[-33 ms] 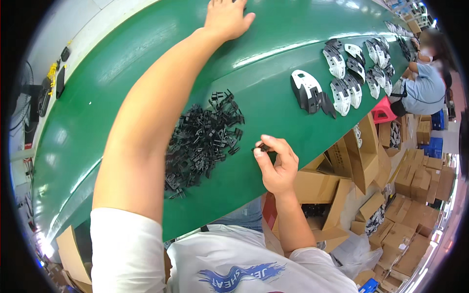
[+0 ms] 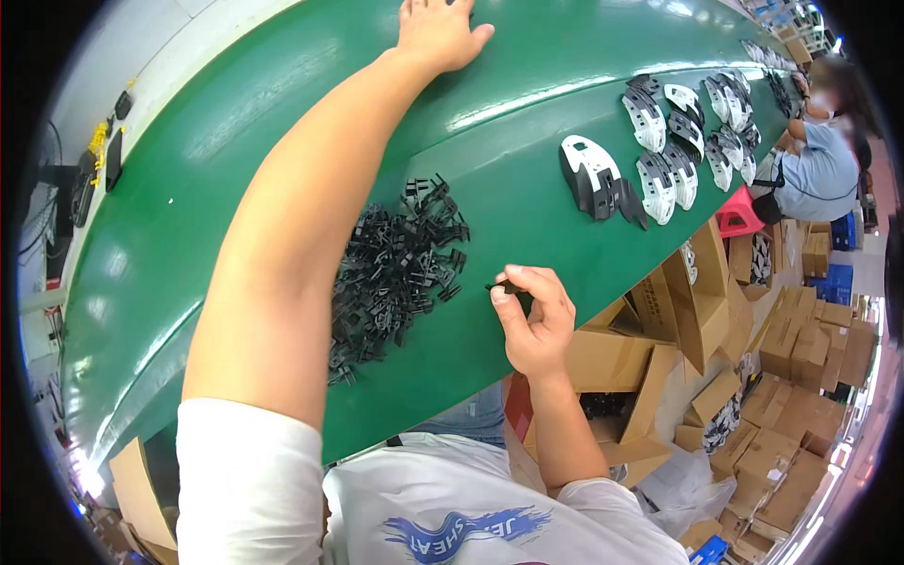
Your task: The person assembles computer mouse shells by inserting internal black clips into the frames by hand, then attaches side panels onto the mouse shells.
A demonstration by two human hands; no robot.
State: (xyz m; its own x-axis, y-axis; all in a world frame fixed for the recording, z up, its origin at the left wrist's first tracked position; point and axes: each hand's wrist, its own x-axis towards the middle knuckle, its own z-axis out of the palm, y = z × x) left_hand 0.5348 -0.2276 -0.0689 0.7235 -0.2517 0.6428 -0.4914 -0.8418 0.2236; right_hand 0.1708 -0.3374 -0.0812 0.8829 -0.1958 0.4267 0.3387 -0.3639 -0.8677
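Observation:
At the far side of the green table point(image 2: 527, 122), my left hand point(image 2: 441, 36) reaches out with its fingers spread; the fingertips run up to the top edge of the view. Closer in, my right hand point(image 2: 539, 318) is closed, pinching a small black plastic piece point(image 2: 508, 286) between thumb and forefinger, mostly hidden by the fingers. Left of that hand lies a heap of small black plastic clips point(image 2: 400, 273), partly covered by my left forearm. Farther right sits a white and black curved shell point(image 2: 593, 169), with a dark loose part point(image 2: 629, 202) beside it.
Several white and black shells point(image 2: 673, 179) are grouped toward the right of the table. Open cardboard boxes point(image 2: 612, 363) stand against its near right edge. A person in light blue point(image 2: 817, 169) sits farther along, near a red stool point(image 2: 739, 215). Stacked cartons point(image 2: 772, 452) fill the floor.
My left arm has shifted slightly to the right, covering a little more of the heap's left side. My right hand keeps its pinch in nearly the same place.

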